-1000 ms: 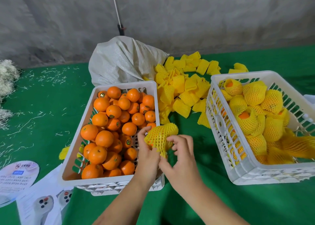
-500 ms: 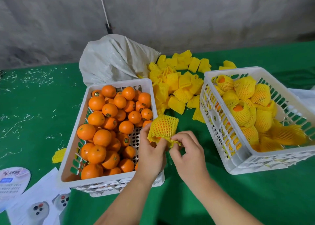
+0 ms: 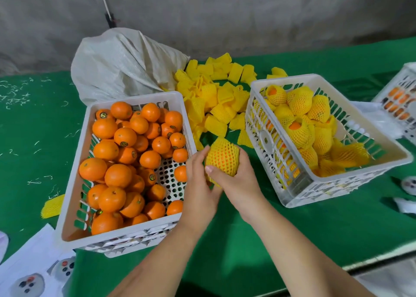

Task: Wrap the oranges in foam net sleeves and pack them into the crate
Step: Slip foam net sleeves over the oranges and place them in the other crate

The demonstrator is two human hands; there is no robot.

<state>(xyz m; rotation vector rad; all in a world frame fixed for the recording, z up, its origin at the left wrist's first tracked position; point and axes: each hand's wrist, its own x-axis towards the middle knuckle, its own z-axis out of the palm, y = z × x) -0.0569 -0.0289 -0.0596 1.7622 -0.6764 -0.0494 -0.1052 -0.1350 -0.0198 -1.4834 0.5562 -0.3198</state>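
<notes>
Both hands meet between the two crates, over the green cloth [image 3: 236, 240]. The right hand [image 3: 238, 179] cups the netted orange [image 3: 222, 159] from the near side, fingers curled round it and thumb pressed on its near-left face, probably to steady the fruit. The left hand [image 3: 199, 184] curls against the sleeve's near-left edge, apparently tucking the loose end under (the fingertips themselves are hidden). Orange skin shows through the mesh, so the fruit looks nearly covered.

The left crate [image 3: 72, 184] holds bare oranges [image 3: 117, 152], close by for easy picking. The right crate [image 3: 337, 184] already carries wrapped oranges [image 3: 301, 130], with room at its near end. Spare sleeves [image 3: 213, 107] lie heaped between the crates, farther off, beside a white sack [image 3: 121, 65]. On the way to the right crate only its near-left wall seems to need clearing.
</notes>
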